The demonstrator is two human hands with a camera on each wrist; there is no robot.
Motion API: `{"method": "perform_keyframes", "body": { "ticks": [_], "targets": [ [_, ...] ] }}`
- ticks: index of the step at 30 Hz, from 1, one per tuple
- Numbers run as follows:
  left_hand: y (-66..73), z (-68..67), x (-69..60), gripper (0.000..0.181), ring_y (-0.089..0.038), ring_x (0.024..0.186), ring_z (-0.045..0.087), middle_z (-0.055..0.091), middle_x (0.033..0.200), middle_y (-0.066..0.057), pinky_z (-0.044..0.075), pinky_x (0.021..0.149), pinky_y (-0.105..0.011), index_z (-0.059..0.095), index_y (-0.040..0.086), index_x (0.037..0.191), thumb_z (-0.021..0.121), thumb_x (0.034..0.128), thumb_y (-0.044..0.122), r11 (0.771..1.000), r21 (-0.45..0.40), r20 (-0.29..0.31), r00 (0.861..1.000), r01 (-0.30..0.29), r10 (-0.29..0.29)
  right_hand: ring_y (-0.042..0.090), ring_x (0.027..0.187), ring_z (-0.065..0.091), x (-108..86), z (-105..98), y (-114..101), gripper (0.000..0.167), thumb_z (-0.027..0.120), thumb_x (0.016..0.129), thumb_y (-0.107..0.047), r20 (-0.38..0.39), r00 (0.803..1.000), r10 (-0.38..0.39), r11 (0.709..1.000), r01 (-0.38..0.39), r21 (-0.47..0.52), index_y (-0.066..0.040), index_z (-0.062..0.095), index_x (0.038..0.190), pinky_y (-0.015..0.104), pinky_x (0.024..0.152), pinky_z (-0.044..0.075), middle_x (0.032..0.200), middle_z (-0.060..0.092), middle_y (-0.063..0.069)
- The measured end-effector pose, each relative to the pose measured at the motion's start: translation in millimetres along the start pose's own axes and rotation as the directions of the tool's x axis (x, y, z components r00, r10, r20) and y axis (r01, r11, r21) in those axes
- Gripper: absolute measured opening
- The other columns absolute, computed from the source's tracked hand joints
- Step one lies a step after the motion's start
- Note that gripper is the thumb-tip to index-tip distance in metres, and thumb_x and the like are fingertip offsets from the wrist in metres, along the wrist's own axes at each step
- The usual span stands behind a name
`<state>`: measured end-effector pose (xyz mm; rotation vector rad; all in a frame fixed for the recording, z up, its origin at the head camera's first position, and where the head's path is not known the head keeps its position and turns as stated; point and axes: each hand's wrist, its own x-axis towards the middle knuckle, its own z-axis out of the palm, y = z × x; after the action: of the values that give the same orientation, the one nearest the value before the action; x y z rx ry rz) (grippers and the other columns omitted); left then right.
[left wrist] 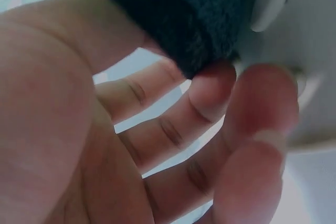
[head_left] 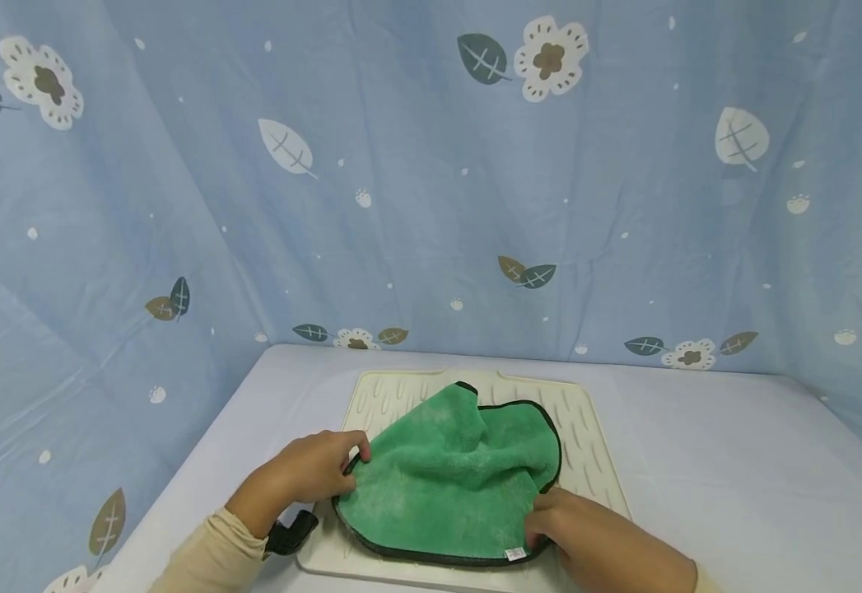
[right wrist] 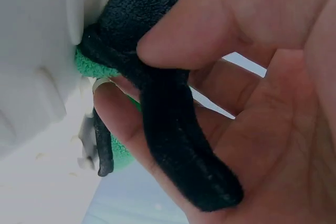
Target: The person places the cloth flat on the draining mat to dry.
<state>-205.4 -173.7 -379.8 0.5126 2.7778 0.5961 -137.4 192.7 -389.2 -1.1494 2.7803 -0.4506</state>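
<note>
A green plush towel [head_left: 438, 486] with a black border lies rumpled, with folds across its middle, on a cream ridged drying mat [head_left: 589, 445]. My left hand [head_left: 319, 468] pinches the towel's left edge; in the left wrist view the dark edge [left wrist: 173, 24] runs between the thumb and fingers [left wrist: 210, 93]. At the near right corner, by a small white label [head_left: 515, 554], my right hand [head_left: 586, 531] grips the border. The right wrist view has the black edging [right wrist: 173, 124] folded between thumb and fingers, with green pile showing behind it.
The mat rests on a white-covered table [head_left: 719, 461]. A blue curtain [head_left: 416, 206] with leaves and flowers hangs behind and along the left side. Beside the left wrist is a black wrist-worn piece [head_left: 293, 533].
</note>
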Motion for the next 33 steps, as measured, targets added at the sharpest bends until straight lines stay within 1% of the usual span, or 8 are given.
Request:
{"method": "perform_keyframes", "body": {
  "ticks": [4, 8, 14, 17, 22, 26, 29, 33],
  "targets": [
    [-0.2, 0.1, -0.8, 0.023, -0.013, 0.054, 0.044, 0.052, 0.065, 0.004, 0.033, 0.05, -0.029, 0.063, 0.022, 0.101, 0.075, 0.0851, 0.011, 1.0, 0.013, 0.004, 1.0, -0.005, 0.005, -0.002, 0.087, 0.054, 0.4, 1, -2, 0.026, 0.074, 0.081, 0.0, 0.016, 1.0, -0.012, 1.0, 0.012, 0.026, -0.026, 0.075, 0.082, 0.021, 0.072, 0.051, 0.086, 0.06, -0.022],
    [4.3, -10.9, 4.3, 0.015, -0.013, 0.059, 0.049, 0.055, 0.073, 0.004, 0.038, 0.054, -0.031, 0.065, 0.019, 0.102, 0.074, 0.0906, 0.021, 0.998, 0.061, -0.031, 0.999, -0.011, 0.013, -0.005, 0.086, 0.051, 1.6, 0, -4, 0.017, 0.073, 0.087, -0.014, 0.014, 1.0, -0.028, 0.998, 0.027, 0.053, -0.029, 0.075, 0.08, 0.02, 0.072, 0.05, 0.083, 0.057, -0.025],
    [19.1, -37.3, 28.4, 0.012, -0.012, 0.07, 0.053, 0.061, 0.094, 0.002, 0.044, 0.061, -0.032, 0.065, 0.02, 0.109, 0.065, 0.0976, 0.024, 0.988, 0.143, -0.129, 0.989, -0.053, 0.072, -0.005, 0.084, 0.051, 2.1, 0, -3, 0.019, 0.074, 0.088, -0.011, 0.022, 1.0, -0.018, 0.999, 0.017, 0.047, -0.028, 0.075, 0.08, 0.02, 0.071, 0.049, 0.082, 0.057, -0.024],
    [29.0, -42.7, 43.2, 0.013, -0.012, 0.075, 0.056, 0.063, 0.1, 0.001, 0.047, 0.064, -0.033, 0.066, 0.02, 0.111, 0.063, 0.099, 0.025, 0.982, 0.167, -0.155, 0.981, -0.093, 0.119, -0.004, 0.083, 0.05, 1.9, 2, -3, 0.022, 0.076, 0.084, -0.006, 0.028, 1.0, 0.002, 0.999, -0.003, 0.047, -0.028, 0.075, 0.08, 0.019, 0.069, 0.049, 0.081, 0.056, -0.022],
    [46.9, -36.8, 65.7, 0.019, -0.015, 0.084, 0.062, 0.065, 0.106, 0.0, 0.051, 0.07, -0.036, 0.065, 0.02, 0.118, 0.062, 0.1, 0.027, 0.967, 0.21, -0.15, 0.973, -0.143, 0.177, -0.003, 0.081, 0.049, 2.2, 4, -1, 0.026, 0.078, 0.08, -0.001, 0.037, 0.999, 0.036, 0.998, -0.038, 0.04, -0.028, 0.074, 0.08, 0.019, 0.066, 0.048, 0.08, 0.052, -0.018],
    [62.1, -28.2, 84.1, 0.027, -0.017, 0.093, 0.065, 0.067, 0.113, -0.003, 0.053, 0.074, -0.038, 0.062, 0.02, 0.127, 0.061, 0.1007, 0.027, 0.951, 0.256, -0.113, 0.972, -0.171, 0.205, -0.003, 0.076, 0.047, 2.2, 4, -1, 0.027, 0.08, 0.078, -0.004, 0.057, 0.993, 0.103, 0.992, -0.107, 0.067, -0.028, 0.068, 0.079, 0.019, 0.063, 0.047, 0.079, 0.049, -0.017],
    [73.8, -23.1, 97.5, 0.034, -0.018, 0.099, 0.066, 0.065, 0.123, -0.005, 0.053, 0.072, -0.035, 0.057, 0.021, 0.135, 0.061, 0.1011, 0.027, 0.932, 0.307, -0.08, 0.971, -0.191, 0.226, -0.004, 0.071, 0.043, 2.3, 4, 0, 0.029, 0.081, 0.077, -0.004, 0.069, 0.988, 0.142, 0.984, -0.148, 0.097, -0.027, 0.063, 0.077, 0.02, 0.06, 0.044, 0.077, 0.047, -0.016],
    [86.4, -18.9, 112.1, 0.039, -0.02, 0.102, 0.066, 0.059, 0.137, -0.008, 0.049, 0.067, -0.032, 0.052, 0.024, 0.141, 0.056, 0.103, 0.025, 0.919, 0.337, -0.023, 0.974, -0.204, 0.224, -0.004, 0.067, 0.041, 3.1, 4, 0, 0.03, 0.079, 0.077, -0.003, 0.06, 0.991, 0.121, 0.986, -0.127, 0.106, -0.025, 0.059, 0.074, 0.018, 0.058, 0.041, 0.073, 0.046, -0.017]
  ]
}}
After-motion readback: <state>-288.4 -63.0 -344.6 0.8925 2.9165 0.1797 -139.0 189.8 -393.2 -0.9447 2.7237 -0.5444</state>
